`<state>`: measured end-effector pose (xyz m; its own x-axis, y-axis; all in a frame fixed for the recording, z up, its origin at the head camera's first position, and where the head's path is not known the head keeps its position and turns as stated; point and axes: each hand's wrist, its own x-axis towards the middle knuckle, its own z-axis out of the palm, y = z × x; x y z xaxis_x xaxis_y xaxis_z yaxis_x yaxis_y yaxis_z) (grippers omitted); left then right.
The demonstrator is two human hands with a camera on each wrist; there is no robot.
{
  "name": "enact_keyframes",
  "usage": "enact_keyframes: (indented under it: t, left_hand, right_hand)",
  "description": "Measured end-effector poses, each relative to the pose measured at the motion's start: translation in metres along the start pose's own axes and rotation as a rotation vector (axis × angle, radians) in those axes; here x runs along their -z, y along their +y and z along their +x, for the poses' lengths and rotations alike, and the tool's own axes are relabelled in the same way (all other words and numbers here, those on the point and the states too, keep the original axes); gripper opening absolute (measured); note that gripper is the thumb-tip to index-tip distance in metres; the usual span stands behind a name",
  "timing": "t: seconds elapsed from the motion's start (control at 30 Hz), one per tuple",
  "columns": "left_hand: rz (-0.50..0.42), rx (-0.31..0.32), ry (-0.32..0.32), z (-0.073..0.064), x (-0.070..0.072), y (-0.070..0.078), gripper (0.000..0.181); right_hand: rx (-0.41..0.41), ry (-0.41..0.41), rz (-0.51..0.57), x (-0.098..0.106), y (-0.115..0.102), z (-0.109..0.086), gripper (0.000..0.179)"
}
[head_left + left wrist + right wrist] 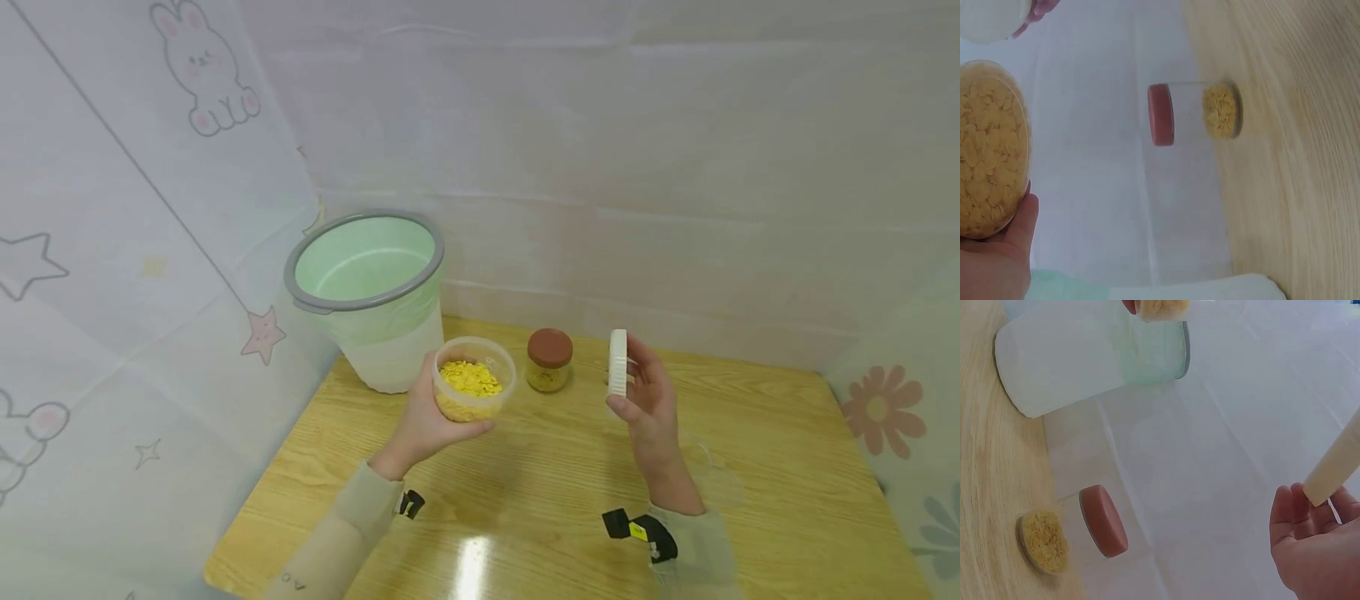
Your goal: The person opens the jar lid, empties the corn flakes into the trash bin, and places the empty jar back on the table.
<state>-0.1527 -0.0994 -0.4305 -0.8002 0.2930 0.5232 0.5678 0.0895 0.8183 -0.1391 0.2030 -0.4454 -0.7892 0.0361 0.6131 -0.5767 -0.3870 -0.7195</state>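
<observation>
My left hand point(423, 421) grips a clear plastic tub point(474, 412) around its side, raised above the table. Yellow flakes point(471, 377) lie inside the uncovered tub, whose underside fills the left edge of the left wrist view. My right hand point(657, 408) holds a white ribbed lid point(617, 364) on edge between thumb and fingers, to the tub's right. Between the hands, farther back, a small clear jar point(548, 379) stands upright on the table. It has a brownish-red lid point(550, 347) on top and some yellow flakes point(1045, 542) in its lower part.
A tall pale green and white bucket point(393, 354) with a grey rim stands at the table's back left, right behind the left hand. The wooden table point(540, 500) meets a pale cloth backdrop point(675, 167) at the back. Patterned cloth hangs on both sides.
</observation>
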Motion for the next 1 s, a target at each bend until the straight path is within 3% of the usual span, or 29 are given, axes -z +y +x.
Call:
enact_keyframes:
  t: [0.3, 0.53, 0.83, 1.0]
  left_hand:
    - [0.067, 0.006, 0.085, 0.003, 0.018, 0.016, 0.088]
    - [0.105, -0.034, 0.147, 0.007, 0.033, 0.021, 0.089]
    - [0.141, -0.081, 0.225, 0.016, 0.055, 0.032, 0.086]
    - [0.165, -0.032, 0.263, 0.020, 0.068, 0.040, 0.084]
  right_hand:
    - [-0.073, -0.015, -0.179, -0.001, 0.002, -0.004, 0.067]
    - [-0.109, -0.059, -0.281, -0.001, 0.002, -0.006, 0.076]
    - [-0.240, -0.058, -0.484, -0.001, 0.002, -0.011, 0.088]
    - [-0.255, -0.074, -0.550, 0.002, 0.006, -0.012, 0.088]
